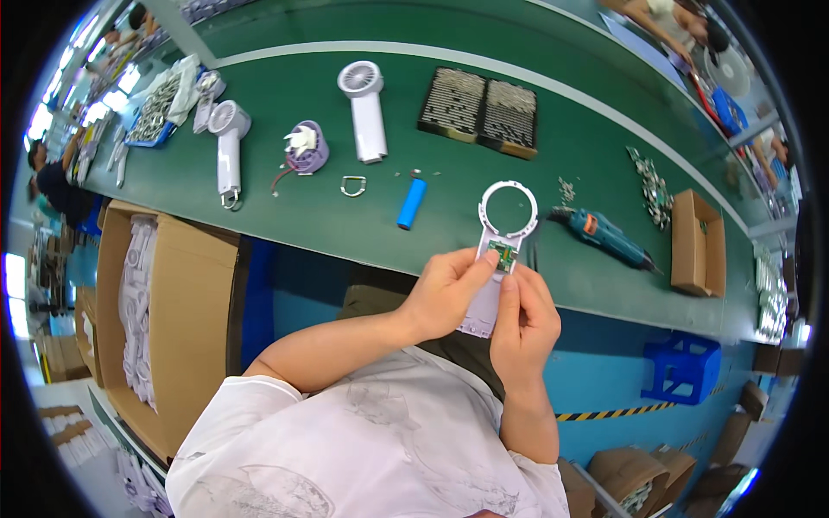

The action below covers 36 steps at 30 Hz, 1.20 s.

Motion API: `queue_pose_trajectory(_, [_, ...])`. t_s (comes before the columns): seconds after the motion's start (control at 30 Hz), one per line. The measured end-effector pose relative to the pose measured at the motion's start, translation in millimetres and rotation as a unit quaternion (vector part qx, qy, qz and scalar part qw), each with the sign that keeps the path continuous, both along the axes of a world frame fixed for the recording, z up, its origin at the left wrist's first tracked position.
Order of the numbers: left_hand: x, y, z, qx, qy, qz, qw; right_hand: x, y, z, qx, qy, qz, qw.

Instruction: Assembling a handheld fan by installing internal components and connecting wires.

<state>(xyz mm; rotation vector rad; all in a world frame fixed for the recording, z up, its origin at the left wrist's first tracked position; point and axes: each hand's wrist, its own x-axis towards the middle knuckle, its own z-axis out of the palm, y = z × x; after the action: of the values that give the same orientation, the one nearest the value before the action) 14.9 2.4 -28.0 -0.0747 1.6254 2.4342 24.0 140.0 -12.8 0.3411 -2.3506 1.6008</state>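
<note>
One pale fan housing [484, 312] is gripped just right of the frame's centre.
The left hand [440, 293] pinches its left side, thumb at the green circuit board [504, 252]; the right hand [528, 324] grips its right side. Beyond lie a teal power tool [604, 235] at right, a blue cylinder [413, 205] near centre, and a handheld fan [368, 121] at upper left of centre.
</note>
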Motion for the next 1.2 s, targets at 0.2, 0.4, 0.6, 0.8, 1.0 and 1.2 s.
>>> queue_pose_trajectory(0.2, [0.2,-24.0,-5.0,0.05,0.003,0.081,0.995,-11.4,-30.8,4.9,0.01,-0.037,0.073,0.997])
queue_pose_trajectory(0.4, [3.5,-60.0,7.1,0.082,-0.005,0.112,0.99,-41.5,-54.7,8.5,0.002,0.011,0.158,0.987])
queue_pose_trajectory(0.6, [6.7,-85.9,10.4,0.104,-0.041,0.144,0.983,-76.6,-83.5,9.7,0.086,0.079,0.038,0.992])
queue_pose_trajectory(0.8, [19.0,-109.3,2.4,0.12,0.004,0.204,0.971,-79.6,-113.7,-1.5,0.281,0.103,-0.033,0.954])
queue_pose_trajectory(1.0, [12.3,-112.5,5.8,0.129,0.004,0.194,0.973,-89.5,-125.2,-6.2,0.337,0.066,-0.032,0.938])
queue_pose_trajectory(1.2, [4.5,-101.9,10.3,0.131,-0.015,0.187,0.974,-95.2,-107.6,-7.9,0.271,0.024,0.024,0.962])
